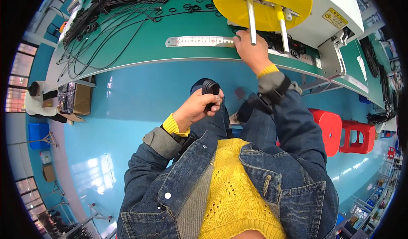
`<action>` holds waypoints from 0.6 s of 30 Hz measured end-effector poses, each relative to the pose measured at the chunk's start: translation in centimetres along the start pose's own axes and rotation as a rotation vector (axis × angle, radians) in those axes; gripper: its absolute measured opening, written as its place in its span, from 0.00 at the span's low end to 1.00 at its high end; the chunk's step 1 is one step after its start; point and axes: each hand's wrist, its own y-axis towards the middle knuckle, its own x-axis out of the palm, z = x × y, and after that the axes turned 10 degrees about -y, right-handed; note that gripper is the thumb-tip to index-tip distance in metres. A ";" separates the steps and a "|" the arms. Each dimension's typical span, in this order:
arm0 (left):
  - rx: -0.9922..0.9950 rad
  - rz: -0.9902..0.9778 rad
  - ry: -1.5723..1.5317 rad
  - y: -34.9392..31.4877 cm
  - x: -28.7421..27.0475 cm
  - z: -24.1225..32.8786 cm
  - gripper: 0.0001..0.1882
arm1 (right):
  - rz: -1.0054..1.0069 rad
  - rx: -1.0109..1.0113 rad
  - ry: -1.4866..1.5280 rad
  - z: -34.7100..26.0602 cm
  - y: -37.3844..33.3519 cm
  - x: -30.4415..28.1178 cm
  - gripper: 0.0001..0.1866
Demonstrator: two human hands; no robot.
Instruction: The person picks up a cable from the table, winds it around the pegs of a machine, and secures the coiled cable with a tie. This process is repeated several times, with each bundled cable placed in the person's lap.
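Note:
In my left hand point(199, 105), above my lap, is a small coil of black cable point(210, 87), my thumb and fingers wrapped round it. My right hand point(253, 52) reaches over the bench edge, below a yellow disc point(263, 20) with metal pegs. Its fingers are curled at the bench top by a steel ruler point(197, 41), just left of one peg point(251, 22). Whatever the fingertips pinch, if anything, is hidden. Small black pieces point(276, 41) lie right of this hand, under the disc.
A white machine point(335, 9) carries the disc. Black cables point(114, 14) pile up on the green bench point(140, 48), with several loose black loops point(193, 7). Red stools point(325, 130) stand at the right. Another person point(40, 101) is at the far left beside a cardboard box point(81, 98).

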 end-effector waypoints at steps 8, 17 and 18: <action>0.181 0.026 -0.023 -0.6 0.3 0.6 0.08 | -0.101 0.116 0.082 -1.5 1.1 1.6 0.07; 0.343 0.034 0.052 0.0 1.5 0.2 0.08 | -0.742 0.559 1.567 -5.0 -8.6 -7.3 0.07; 0.331 0.032 0.055 0.2 1.6 0.0 0.08 | -0.772 0.594 1.632 -4.9 -9.2 -7.5 0.07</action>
